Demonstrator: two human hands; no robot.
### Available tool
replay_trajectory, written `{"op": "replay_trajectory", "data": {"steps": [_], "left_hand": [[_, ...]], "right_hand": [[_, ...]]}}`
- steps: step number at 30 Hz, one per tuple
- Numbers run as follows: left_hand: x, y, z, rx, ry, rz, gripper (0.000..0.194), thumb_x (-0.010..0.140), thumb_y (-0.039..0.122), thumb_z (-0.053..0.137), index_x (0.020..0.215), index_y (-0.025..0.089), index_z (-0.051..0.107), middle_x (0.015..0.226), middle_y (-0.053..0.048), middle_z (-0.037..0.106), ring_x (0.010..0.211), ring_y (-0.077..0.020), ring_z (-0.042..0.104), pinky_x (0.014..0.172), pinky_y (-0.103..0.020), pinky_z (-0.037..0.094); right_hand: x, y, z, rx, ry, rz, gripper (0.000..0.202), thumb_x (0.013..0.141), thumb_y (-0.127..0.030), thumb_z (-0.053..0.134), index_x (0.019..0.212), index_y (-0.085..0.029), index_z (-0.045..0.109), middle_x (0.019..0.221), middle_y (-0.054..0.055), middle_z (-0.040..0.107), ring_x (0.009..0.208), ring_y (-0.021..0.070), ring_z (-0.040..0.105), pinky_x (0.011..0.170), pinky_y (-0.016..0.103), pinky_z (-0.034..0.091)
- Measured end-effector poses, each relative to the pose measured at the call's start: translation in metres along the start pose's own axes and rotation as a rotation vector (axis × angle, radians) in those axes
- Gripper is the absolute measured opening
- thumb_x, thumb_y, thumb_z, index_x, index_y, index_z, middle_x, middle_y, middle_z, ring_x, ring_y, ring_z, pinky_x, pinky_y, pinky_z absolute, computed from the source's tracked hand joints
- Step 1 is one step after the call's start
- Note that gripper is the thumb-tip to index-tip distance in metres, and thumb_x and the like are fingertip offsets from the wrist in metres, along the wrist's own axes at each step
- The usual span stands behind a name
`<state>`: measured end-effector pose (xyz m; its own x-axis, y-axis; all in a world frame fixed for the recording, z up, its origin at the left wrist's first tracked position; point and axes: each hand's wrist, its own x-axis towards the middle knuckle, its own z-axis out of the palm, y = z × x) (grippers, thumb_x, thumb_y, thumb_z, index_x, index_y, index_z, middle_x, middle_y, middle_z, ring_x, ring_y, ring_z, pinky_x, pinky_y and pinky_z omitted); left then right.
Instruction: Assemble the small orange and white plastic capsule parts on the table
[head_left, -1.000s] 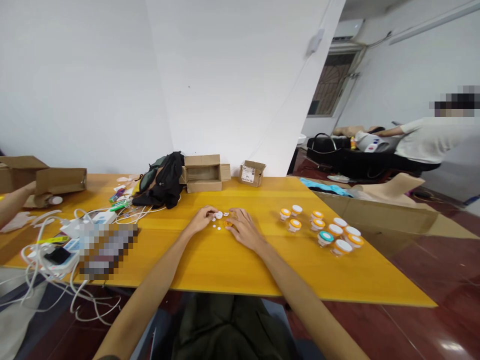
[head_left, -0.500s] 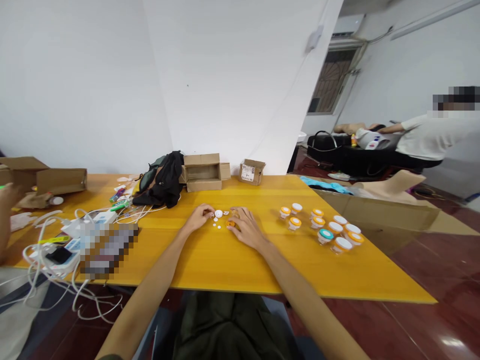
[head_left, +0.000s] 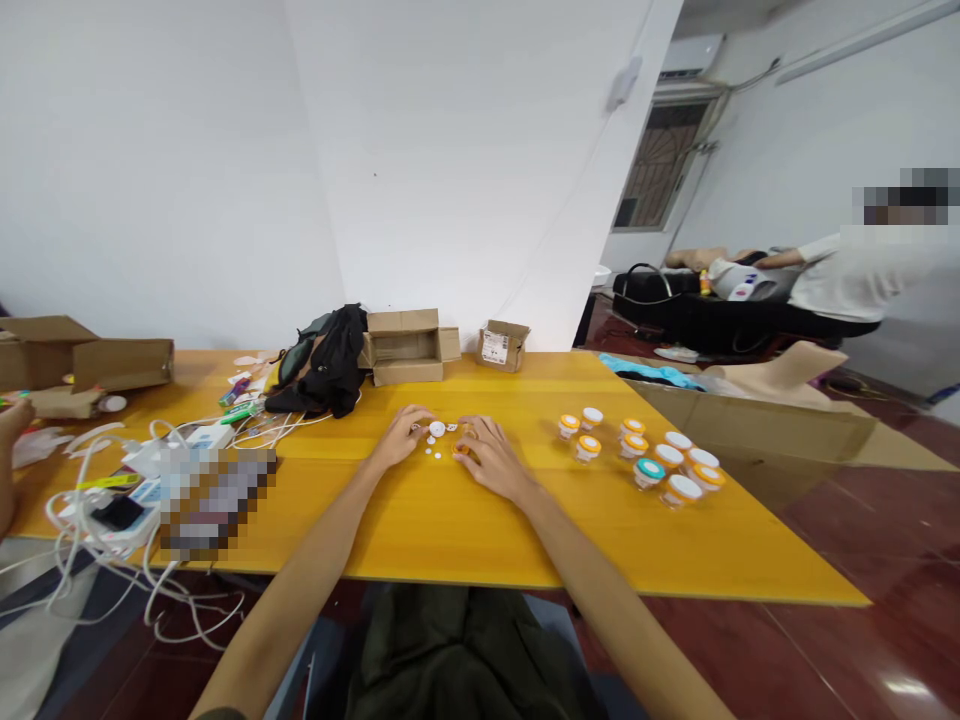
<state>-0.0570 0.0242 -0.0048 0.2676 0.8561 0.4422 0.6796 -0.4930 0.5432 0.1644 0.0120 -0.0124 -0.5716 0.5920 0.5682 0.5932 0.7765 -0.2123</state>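
Both hands rest over the middle of the table. My left hand (head_left: 403, 436) has its fingertips drawn together around something small and whitish that I cannot make out. Just right of it lie a white round cap (head_left: 437, 428), a small white disc (head_left: 431, 440) and two smaller white discs (head_left: 438, 456). A white piece with dark dots (head_left: 451, 427) lies between the hands. Curled over an orange ring-shaped lid (head_left: 460, 449), my right hand (head_left: 489, 458) grips it with thumb and fingers; part of the lid is hidden.
Several clear jars with orange, white and teal lids (head_left: 649, 468) stand to the right. Cardboard boxes (head_left: 409, 372) and a black bag (head_left: 334, 365) sit at the back. White cables and power strips (head_left: 150, 490) crowd the left, near another person's hand (head_left: 13, 425). A person (head_left: 862, 270) sits far right.
My left fingers have shifted slightly and my right hand has curled a little over the orange lid. At the far left, the other person's hand has moved lower.
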Motion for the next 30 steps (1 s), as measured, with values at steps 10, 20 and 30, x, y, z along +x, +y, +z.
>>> {"op": "replay_trajectory", "data": {"steps": [10,20,30], "left_hand": [[0.0,-0.005,0.008,0.022,-0.036,0.011,0.02,0.088,0.024,0.056,0.1,0.025,0.072,0.11,-0.006,0.066,0.105,-0.022,0.056,0.099,-0.039,0.041],[0.002,-0.021,0.003,-0.023,0.003,-0.045,0.025,0.082,0.013,0.054,0.099,0.023,0.07,0.11,-0.006,0.066,0.107,-0.0226,0.057,0.102,-0.041,0.042],[0.001,-0.025,-0.001,-0.122,-0.013,-0.013,0.023,0.081,0.015,0.056,0.097,0.023,0.071,0.107,-0.006,0.067,0.104,-0.022,0.058,0.101,-0.042,0.044]], "right_hand": [[0.0,0.001,0.003,-0.013,0.03,-0.008,0.011,0.085,-0.015,0.057,0.083,-0.022,0.066,0.12,0.01,0.06,0.111,0.0255,0.05,0.09,0.043,0.044],[0.002,-0.014,0.002,-0.046,-0.002,-0.074,0.021,0.09,-0.019,0.053,0.103,-0.025,0.068,0.124,0.01,0.058,0.113,0.0259,0.049,0.09,0.042,0.043],[0.019,-0.02,0.011,-0.171,0.0,-0.03,0.028,0.09,-0.017,0.052,0.114,-0.025,0.065,0.121,0.011,0.059,0.112,0.0268,0.048,0.09,0.041,0.04]]}}
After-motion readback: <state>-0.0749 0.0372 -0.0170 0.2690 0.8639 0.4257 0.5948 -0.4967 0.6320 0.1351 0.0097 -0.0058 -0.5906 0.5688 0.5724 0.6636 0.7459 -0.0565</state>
